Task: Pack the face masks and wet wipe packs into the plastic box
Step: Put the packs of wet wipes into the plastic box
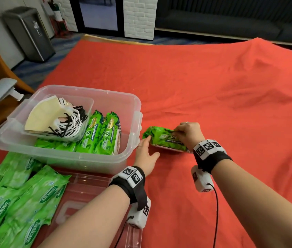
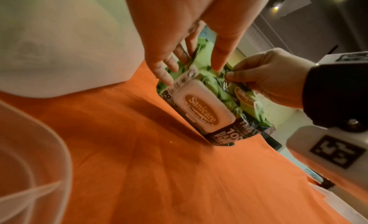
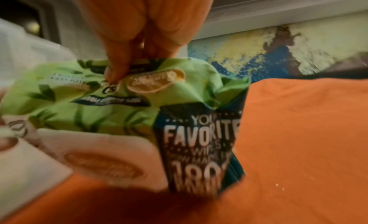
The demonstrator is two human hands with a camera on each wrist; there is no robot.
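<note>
I have 1 wipe pack standing on its long edge on the red cloth, just right of the box. My right hand pinches the crinkled film at the top of the pack between thumb and fingertips. My left hand has its fingers fairly straight, touching the left end of the pack without closing round it.

A pinch on loose film looks weak to me: the pack could sag or swing when it lifts. I should wrap my left fingers round the body of the pack and take the weight there, with the right hand only steadying.

Inside the box, masks sit in a clear inner tray on the far left, and 2 packs stand on edge to the right of it, with more lying under the tray. The gap at the right wall looks like the place for this one, so I should keep it on edge, carry it over the rim, and slide it down beside those 2. More packs wait near left on the cloth, beside the lid.
</note>
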